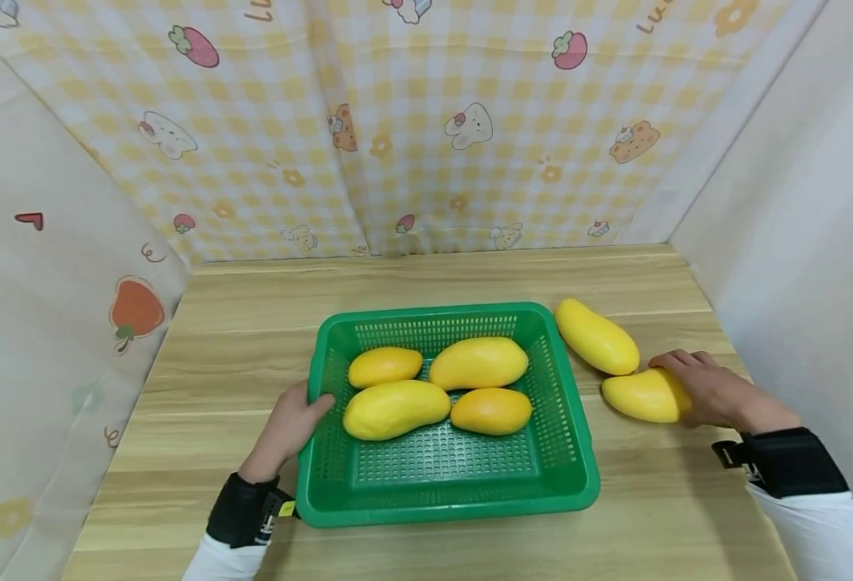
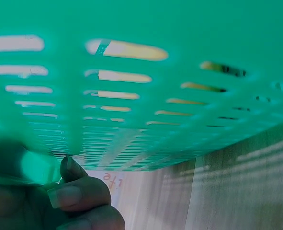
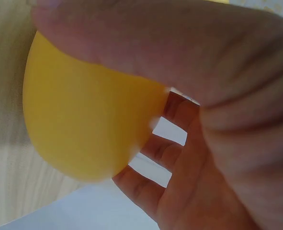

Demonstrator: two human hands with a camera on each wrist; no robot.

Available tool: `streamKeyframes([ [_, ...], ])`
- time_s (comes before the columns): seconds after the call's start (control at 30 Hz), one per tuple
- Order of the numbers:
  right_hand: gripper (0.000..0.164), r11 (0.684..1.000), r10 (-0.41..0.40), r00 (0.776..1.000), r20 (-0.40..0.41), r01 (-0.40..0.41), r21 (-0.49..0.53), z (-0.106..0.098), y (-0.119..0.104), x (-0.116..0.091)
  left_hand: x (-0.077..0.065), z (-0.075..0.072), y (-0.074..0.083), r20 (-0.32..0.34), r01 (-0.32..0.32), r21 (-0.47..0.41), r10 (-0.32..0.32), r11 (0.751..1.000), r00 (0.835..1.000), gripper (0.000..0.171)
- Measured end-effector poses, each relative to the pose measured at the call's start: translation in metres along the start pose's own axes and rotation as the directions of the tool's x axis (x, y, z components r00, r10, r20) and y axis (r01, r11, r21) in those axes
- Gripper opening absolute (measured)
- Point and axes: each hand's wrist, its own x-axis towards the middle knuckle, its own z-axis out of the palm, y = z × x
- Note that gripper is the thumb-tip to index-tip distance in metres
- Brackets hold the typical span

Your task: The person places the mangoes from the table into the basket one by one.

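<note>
A green plastic basket (image 1: 448, 517) with slotted walls holds several yellow mangoes (image 1: 397, 410), lying in its far half. With the thumb inside and fingers outside, my left hand (image 1: 290, 428) grips the basket's left rim; the left wrist view shows curled fingers by the green wall (image 2: 179, 24). To the right of the basket, my right hand (image 1: 720, 395) holds a yellow mango (image 1: 642, 395) on the table. In the right wrist view the thumb lies across this mango (image 3: 84, 115), with the fingers on its far side. Another mango (image 1: 597, 336) lies between it and the basket's far right corner.
The wooden table (image 1: 244, 323) extends around the basket. A yellow checked cloth (image 1: 411, 121) hangs behind it. A pale curtain (image 1: 796, 202) borders the right side, and a printed white cloth (image 1: 56, 282) the left.
</note>
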Motion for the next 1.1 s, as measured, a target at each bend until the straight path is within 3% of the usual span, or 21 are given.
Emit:
streamKeyframes([
  [0.47, 0.079, 0.999, 0.048, 0.999, 0.001, -0.048, 0.017, -0.005, -0.008, -0.013, -0.001, 0.001, 0.003, -0.005, 0.004, -0.005, -0.004, 1.0, 1.0, 0.024],
  [1.1, 0.085, 0.994, 0.103, 0.994, -0.048, -0.104, -0.033, -0.057, -0.062, -0.032, 0.0, 0.0, 0.0, -0.005, -0.015, -0.022, 0.015, 1.0, 1.0, 0.021],
])
